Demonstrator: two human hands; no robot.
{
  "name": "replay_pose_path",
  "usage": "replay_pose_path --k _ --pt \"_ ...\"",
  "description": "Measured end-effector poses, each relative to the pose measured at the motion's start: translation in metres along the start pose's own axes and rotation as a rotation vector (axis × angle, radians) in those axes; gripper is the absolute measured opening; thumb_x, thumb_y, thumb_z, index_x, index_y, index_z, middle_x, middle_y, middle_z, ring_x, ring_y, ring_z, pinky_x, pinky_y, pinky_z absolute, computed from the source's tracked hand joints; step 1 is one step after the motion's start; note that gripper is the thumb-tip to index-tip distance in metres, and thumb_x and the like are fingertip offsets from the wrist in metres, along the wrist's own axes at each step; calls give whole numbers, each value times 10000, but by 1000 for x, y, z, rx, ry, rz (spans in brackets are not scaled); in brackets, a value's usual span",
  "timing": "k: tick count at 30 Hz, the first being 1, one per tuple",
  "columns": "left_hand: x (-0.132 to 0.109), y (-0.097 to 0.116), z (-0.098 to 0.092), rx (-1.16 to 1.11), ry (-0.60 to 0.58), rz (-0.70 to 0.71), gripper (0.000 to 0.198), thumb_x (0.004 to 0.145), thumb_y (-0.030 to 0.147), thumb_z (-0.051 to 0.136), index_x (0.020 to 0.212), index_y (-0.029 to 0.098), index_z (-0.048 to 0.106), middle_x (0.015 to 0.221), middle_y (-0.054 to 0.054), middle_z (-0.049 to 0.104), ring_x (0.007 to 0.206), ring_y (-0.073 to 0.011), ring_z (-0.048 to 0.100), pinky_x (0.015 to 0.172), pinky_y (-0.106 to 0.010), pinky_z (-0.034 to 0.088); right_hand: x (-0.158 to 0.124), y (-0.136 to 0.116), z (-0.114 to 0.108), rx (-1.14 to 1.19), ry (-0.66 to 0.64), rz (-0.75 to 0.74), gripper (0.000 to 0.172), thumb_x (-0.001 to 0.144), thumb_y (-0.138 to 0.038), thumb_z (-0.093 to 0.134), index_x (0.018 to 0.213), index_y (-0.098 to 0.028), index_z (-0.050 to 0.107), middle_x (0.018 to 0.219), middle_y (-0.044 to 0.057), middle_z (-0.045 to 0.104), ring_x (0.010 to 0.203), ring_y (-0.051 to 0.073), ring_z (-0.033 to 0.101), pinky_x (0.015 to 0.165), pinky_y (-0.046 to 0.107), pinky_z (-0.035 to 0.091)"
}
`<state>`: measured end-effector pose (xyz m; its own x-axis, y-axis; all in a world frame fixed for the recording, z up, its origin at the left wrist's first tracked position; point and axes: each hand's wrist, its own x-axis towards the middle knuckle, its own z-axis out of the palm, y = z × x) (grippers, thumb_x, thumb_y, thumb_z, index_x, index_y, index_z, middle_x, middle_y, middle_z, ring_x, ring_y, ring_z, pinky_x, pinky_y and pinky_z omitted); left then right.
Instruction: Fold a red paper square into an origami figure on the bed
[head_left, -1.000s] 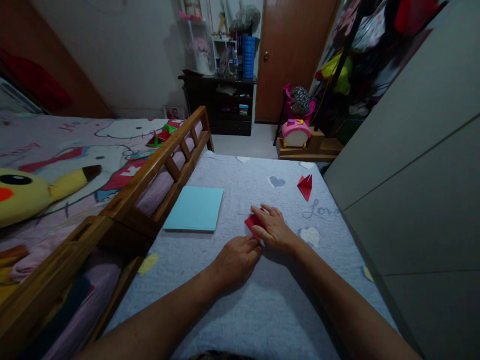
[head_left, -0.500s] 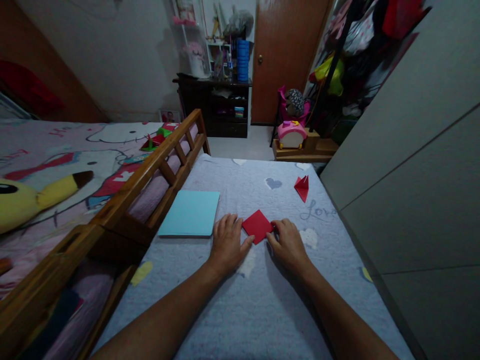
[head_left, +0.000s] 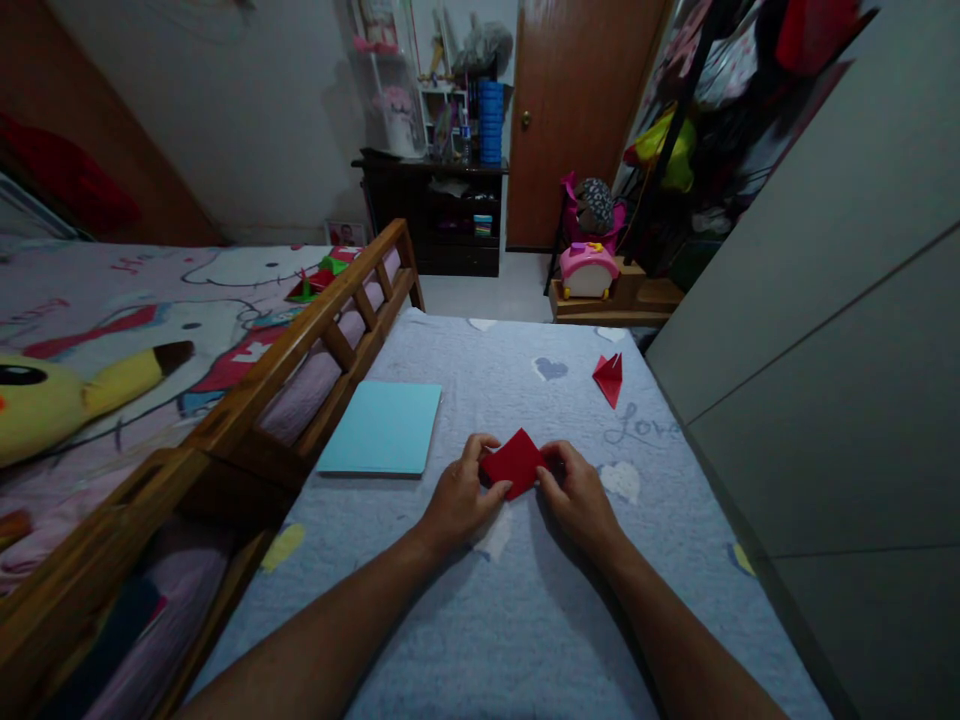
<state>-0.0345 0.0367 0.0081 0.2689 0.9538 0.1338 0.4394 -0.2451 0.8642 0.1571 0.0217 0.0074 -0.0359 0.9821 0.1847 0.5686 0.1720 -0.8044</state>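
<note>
Grey bed cover (head_left: 525,620), hearts, "Love" legible at right. Light blue paper stack (head_left: 382,427) by wooden rail (head_left: 330,340). Left hand (head_left: 457,495) and right hand (head_left: 577,500) each pinching one side of red paper square (head_left: 514,462), mid-bed, right of stack. Small folded red piece (head_left: 609,377) farther back.
</note>
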Motion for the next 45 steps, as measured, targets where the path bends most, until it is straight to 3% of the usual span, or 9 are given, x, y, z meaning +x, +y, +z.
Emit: replay_pose_path --k 6,10,15,20,25,30,35,42,45 --pt "0 0 2 -320 64 -84 447 802 201 626 1202 247 432 942 2 627 810 -141 678 638 -218 535 -4 -2 5 228 99 -28 279 874 -218 549 1149 -227 504 1048 70 670 852 186 660 701 310 534" --pt "3 -2 2 -449 93 -134 374 783 247 638 1117 236 472 975 -16 627 838 -156 667 571 -202 531 -5 -4 6 279 104 -52 238 883 -198 542 1119 -234 537 1026 60 675 811 170 666 658 285 539" --pt "7 -4 2 -560 96 -144 395 713 225 704 1067 207 529 1052 -53 670 959 -192 667 709 -245 550 -4 -4 6 281 107 -70 214 877 -179 562 1084 -232 577 986 49 664 823 173 656 678 284 542" --pt "9 -6 1 -476 17 -150 283 742 238 697 1010 166 640 991 -61 699 905 -197 667 779 -278 530 -3 -1 6 272 113 -128 184 870 -133 556 1017 -234 603 973 36 629 864 175 631 761 304 524" --pt "10 -9 -6 -261 60 -116 213 763 246 710 961 172 700 925 -37 690 833 -172 631 718 -249 486 -1 -3 3 262 118 -136 159 859 -117 550 954 -224 618 929 34 618 834 179 605 742 308 499" --pt "10 -7 -10 -388 -14 -177 210 758 275 725 931 158 704 871 -34 721 798 -171 646 751 -271 489 -1 -4 0 276 104 -141 162 854 -109 560 937 -223 639 905 28 626 844 182 607 764 314 491" --pt "9 -3 -7 -616 -49 -225 423 652 227 801 1056 173 686 990 -44 748 895 -203 676 833 -308 506 -1 -2 2 364 95 -148 164 854 -110 582 940 -236 645 934 25 626 893 183 618 806 317 502" --pt "9 -3 -13 -363 -100 -122 197 780 304 709 874 136 750 838 -45 687 779 -179 603 737 -285 448 -2 -2 3 413 161 -144 139 867 -141 610 952 -251 621 1144 55 566 1071 198 584 831 312 529" --pt "9 -3 -14 -326 -66 -83 169 778 291 708 842 140 745 792 -29 639 758 -168 576 717 -273 427 -3 -3 2 349 167 -156 134 866 -135 605 933 -249 623 1091 46 564 1036 191 578 795 296 524"
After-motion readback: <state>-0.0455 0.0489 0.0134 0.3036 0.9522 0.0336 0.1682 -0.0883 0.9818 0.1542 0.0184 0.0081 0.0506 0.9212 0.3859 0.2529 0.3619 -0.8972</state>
